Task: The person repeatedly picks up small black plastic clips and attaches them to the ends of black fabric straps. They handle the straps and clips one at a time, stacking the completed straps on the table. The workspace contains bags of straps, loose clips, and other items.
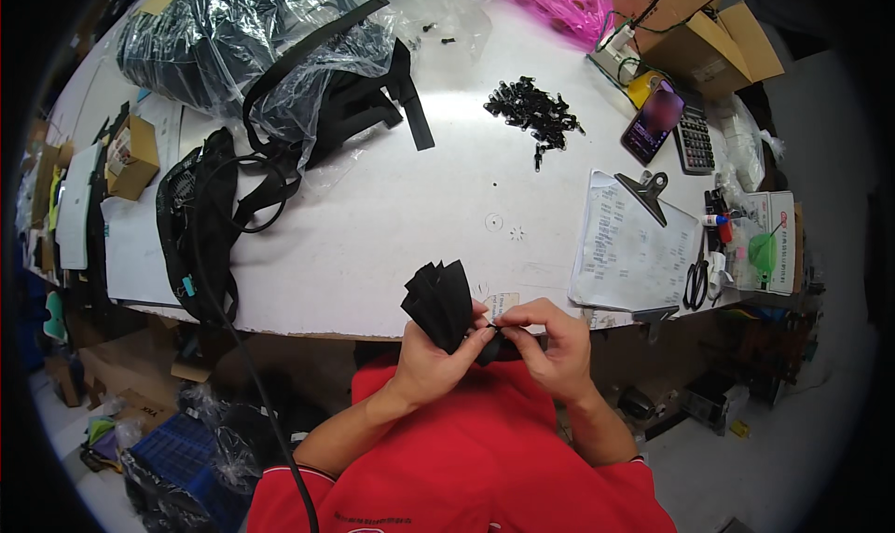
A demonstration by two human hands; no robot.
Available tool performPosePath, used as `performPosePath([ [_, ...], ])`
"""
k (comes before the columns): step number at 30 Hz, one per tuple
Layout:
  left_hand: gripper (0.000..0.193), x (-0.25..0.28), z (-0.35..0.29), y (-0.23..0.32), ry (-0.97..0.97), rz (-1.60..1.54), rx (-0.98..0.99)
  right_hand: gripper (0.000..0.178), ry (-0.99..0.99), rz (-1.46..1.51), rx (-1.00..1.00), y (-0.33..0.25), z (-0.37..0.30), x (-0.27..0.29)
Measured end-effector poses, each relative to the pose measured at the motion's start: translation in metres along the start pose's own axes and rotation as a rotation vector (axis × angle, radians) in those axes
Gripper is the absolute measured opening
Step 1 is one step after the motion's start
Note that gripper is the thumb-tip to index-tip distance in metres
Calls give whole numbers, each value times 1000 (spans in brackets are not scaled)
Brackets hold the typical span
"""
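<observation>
Just past the table's near edge, my left hand (432, 365) is closed round a folded bundle of black strips (440, 302), which look like zipper tape. The bundle fans out above the fingers, and a dark loop of it hangs below the thumb. My right hand (559, 349) pinches a small dark piece at the left thumb tip; its kind is hidden by the fingers. Both hands' fingertips nearly meet there. Farther off on the table lies a heap of small black zipper sliders (536, 114), a few strewn at its edge.
A clipboard (620, 244) with printed sheets, black scissors (695, 283), a phone (651, 123) and a calculator (695, 137) lie at the right. Plastic-wrapped black goods (233, 53) and black straps (359, 114) fill the back left. A black cable (233, 333) crosses the left side.
</observation>
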State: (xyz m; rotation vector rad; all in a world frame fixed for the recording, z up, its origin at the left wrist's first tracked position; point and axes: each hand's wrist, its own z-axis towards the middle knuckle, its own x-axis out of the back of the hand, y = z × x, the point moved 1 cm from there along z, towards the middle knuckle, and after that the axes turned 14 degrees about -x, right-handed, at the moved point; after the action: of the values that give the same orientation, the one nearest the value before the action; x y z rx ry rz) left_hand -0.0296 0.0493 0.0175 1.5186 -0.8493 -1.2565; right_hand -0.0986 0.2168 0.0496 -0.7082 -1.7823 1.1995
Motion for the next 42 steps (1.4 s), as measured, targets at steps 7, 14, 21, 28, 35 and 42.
performPosePath([
  [7, 19, 1, -1, -2, 9, -21, -167, 13, 57, 456, -318, -8, -20, -14],
  [14, 19, 2, -1, -4, -39, -81, -164, 12, -68, 541, -490, 8, -15, -23],
  [21, 18, -4, 0, 1, -3, -137, -116, 4, -133, 643, -376, 10, -13, -23],
  [28, 18, -1, -1, -3, -58, -151, -77, 6, -198, 609, -462, 12, -11, -17],
  [35, 20, 8, -4, -7, -33, -205, -1, 10, -4, 185, -270, 8, -10, -25],
  [42, 19, 6, 0, -1, -71, -32, -124, 10, 80, 141, -182, 5, -7, -27],
])
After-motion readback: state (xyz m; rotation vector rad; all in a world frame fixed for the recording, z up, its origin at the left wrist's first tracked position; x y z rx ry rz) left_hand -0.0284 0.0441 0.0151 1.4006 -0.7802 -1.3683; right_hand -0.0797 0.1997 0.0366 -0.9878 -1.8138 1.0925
